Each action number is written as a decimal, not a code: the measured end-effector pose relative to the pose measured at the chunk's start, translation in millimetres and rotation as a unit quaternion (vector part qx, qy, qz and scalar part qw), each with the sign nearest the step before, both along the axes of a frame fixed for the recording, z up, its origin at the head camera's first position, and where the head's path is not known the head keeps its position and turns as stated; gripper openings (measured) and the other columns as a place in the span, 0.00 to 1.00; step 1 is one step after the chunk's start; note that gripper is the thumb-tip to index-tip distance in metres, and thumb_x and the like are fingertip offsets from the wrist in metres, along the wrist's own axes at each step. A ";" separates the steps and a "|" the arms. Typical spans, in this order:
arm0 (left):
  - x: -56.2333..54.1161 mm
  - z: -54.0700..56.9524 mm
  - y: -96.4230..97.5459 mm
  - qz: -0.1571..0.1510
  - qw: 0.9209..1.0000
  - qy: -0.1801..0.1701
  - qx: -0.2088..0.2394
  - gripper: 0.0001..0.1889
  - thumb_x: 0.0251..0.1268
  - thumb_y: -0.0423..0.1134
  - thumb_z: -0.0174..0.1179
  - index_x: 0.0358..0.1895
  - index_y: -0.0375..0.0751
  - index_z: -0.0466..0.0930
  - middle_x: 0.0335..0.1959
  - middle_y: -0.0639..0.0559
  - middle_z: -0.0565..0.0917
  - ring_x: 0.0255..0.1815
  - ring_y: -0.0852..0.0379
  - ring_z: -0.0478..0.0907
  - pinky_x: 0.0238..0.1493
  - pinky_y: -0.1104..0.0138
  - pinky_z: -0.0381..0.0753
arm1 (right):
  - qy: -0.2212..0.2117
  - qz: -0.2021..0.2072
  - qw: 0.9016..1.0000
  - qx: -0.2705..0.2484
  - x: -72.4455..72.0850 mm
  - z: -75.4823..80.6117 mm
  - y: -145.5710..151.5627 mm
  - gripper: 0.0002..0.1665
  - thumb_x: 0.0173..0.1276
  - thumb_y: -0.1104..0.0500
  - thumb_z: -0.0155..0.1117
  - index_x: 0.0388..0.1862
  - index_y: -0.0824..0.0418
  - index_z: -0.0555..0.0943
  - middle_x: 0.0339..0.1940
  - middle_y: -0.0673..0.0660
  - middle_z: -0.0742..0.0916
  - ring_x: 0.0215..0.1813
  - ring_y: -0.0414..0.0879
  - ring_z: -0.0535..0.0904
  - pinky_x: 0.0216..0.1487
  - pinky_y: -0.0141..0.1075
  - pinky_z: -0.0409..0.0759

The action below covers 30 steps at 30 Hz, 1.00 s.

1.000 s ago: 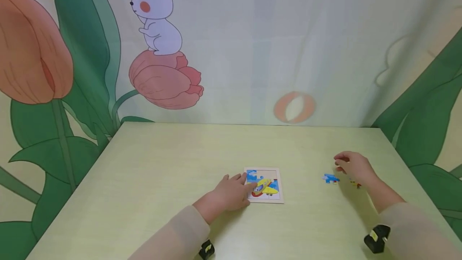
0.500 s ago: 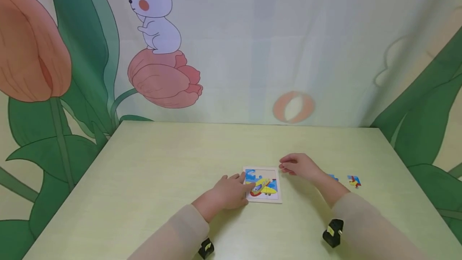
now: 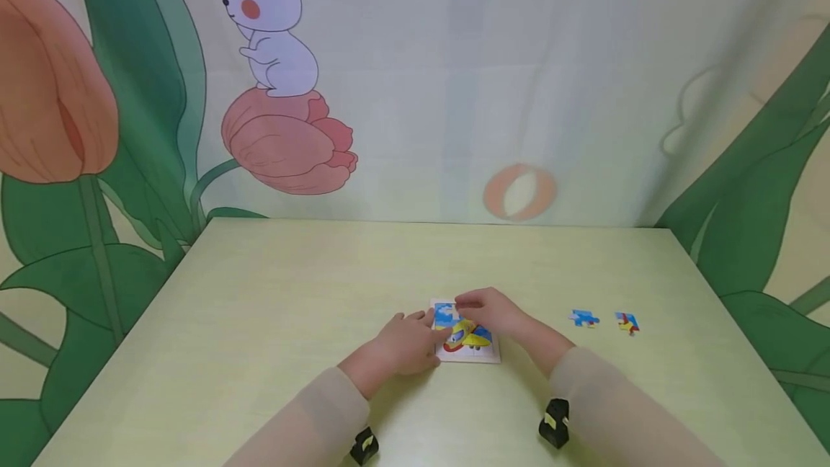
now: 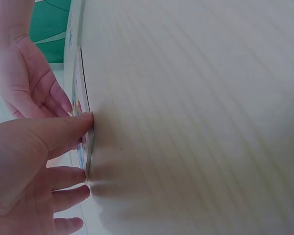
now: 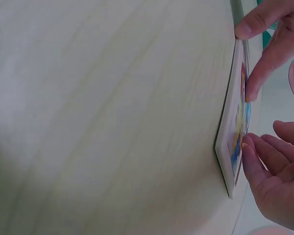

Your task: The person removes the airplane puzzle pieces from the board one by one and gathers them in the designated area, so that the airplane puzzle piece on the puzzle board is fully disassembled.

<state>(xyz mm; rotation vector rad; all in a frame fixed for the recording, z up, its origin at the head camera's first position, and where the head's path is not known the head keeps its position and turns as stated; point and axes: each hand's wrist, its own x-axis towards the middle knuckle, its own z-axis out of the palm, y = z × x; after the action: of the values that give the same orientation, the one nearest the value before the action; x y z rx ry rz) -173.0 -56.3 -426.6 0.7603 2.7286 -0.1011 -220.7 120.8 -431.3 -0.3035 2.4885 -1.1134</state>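
Observation:
A small square jigsaw puzzle tray (image 3: 476,360) with a pale rim and a yellow airplane picture lies flat on the table. My left hand (image 3: 407,344) steadies it from the left: the thumb is at its near edge, the index finger extends onto the picture, and the other fingers lie along the side. Over the tray's upper right part, my right hand (image 3: 496,312) brings thumb and fingertips together at the picture's surface, pinching a puzzle piece mostly hidden by the fingers. The right wrist view shows those right fingertips (image 5: 246,142) right at the tray's face.
Two loose pieces lie right of the tray: a blue one (image 3: 585,318) and a blue, red and yellow one (image 3: 627,322). The pale wooden table (image 3: 311,272) ends at a printed curtain (image 3: 402,92) behind.
My right hand has travelled left from beside the loose pieces to over the tray's upper right part. My left hand has stayed on the tray.

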 end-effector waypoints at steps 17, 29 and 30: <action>-0.3 1.5 0.7 -0.002 1.000 -0.007 0.006 0.29 0.59 0.54 0.56 0.66 0.62 0.63 0.68 0.46 0.61 0.67 0.48 0.59 0.60 0.47 0.61 | -0.064 -0.064 0.991 -0.095 -7.9 -10.8 -1.5 0.20 0.67 0.58 0.55 0.56 0.63 0.76 0.51 0.57 0.82 0.50 0.49 0.78 0.50 0.40 0.76; 0.0 1.8 0.0 -0.001 1.000 -0.009 0.006 0.29 0.60 0.54 0.56 0.66 0.62 0.63 0.68 0.47 0.61 0.67 0.48 0.59 0.60 0.48 0.61 | -0.088 -0.116 0.982 -0.122 -15.8 -15.0 -3.0 0.17 0.66 0.59 0.57 0.53 0.64 0.77 0.45 0.56 0.84 0.47 0.46 0.79 0.51 0.38 0.75; 0.1 1.7 0.0 -0.001 1.000 -0.010 0.006 0.29 0.60 0.54 0.56 0.66 0.62 0.63 0.68 0.47 0.61 0.67 0.48 0.59 0.60 0.48 0.61 | -0.089 -0.119 0.981 -0.123 -15.8 -15.3 -3.3 0.17 0.66 0.59 0.57 0.52 0.64 0.77 0.45 0.56 0.84 0.47 0.46 0.79 0.51 0.38 0.75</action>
<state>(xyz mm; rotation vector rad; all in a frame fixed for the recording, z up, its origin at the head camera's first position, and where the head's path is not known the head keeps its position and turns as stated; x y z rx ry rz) -173.0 -56.3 -424.9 0.7625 2.7121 -0.0758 -236.5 117.5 -446.6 0.0298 2.2729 -1.4802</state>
